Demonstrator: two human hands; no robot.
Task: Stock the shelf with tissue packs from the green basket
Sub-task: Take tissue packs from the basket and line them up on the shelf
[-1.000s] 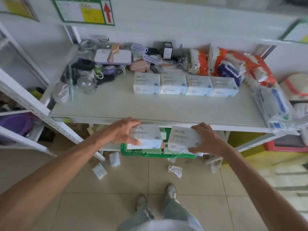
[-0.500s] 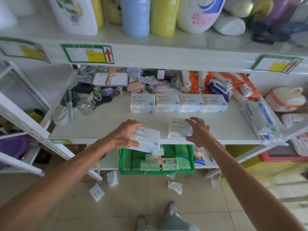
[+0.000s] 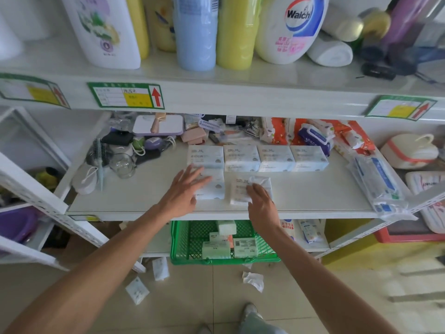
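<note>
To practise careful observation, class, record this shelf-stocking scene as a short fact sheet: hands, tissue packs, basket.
Left hand: fingers straight, resting on left front pack
Right hand: fingers pressing on right front pack
Back row: four tissue packs side by side
Front row: two packs, before the back row's left half
Shelf: bare at its front left
Green basket: below the shelf, several packs inside
</note>
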